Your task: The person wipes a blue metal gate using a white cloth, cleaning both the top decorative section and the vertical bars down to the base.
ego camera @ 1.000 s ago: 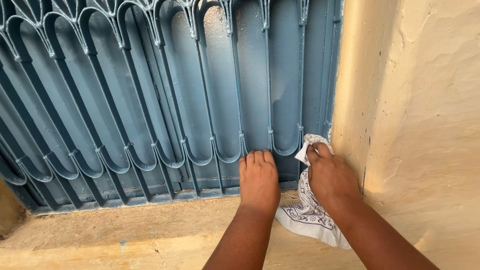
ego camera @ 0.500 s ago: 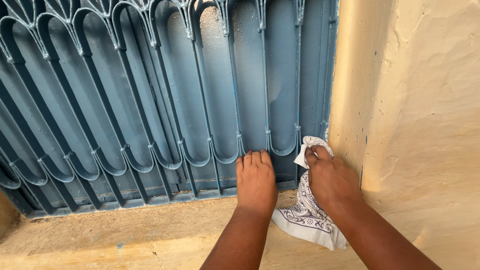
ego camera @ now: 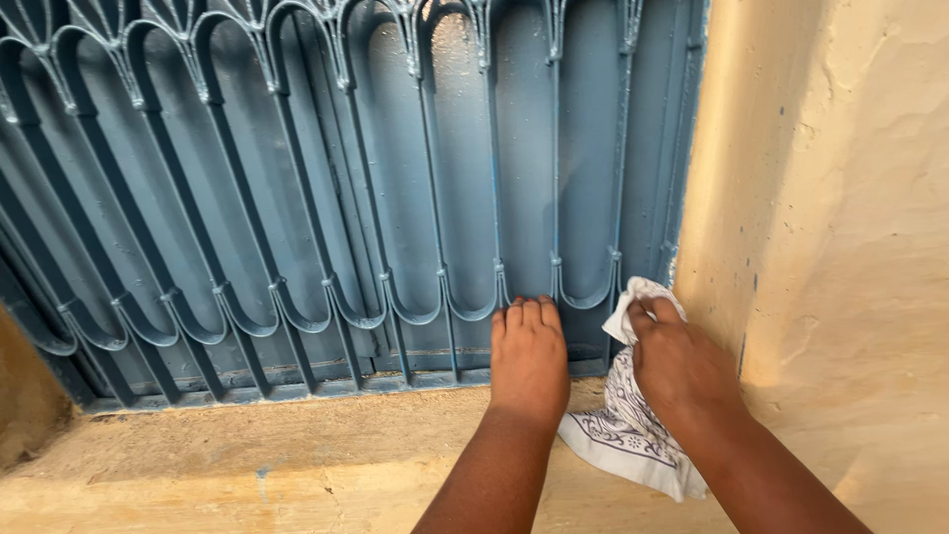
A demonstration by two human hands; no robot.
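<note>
My right hand [ego camera: 680, 364] grips a white cloth with a dark printed pattern [ego camera: 628, 425] and presses its bunched top against the lower right corner of a blue metal window grille [ego camera: 297, 198]. The cloth's loose end hangs down onto the sill. My left hand [ego camera: 529, 356] rests flat, fingers together, on the bottom of the grille just left of the cloth, holding nothing.
The grille has curved looped bars in front of blue shutters. A yellowish plaster sill [ego camera: 297, 455] runs below it. A rough yellow wall [ego camera: 840, 218] rises close on the right, beside my right hand.
Both hands and the cloth stay at the grille's lower right corner. The view has shifted slightly, so they sit a little further right and lower in the picture.
</note>
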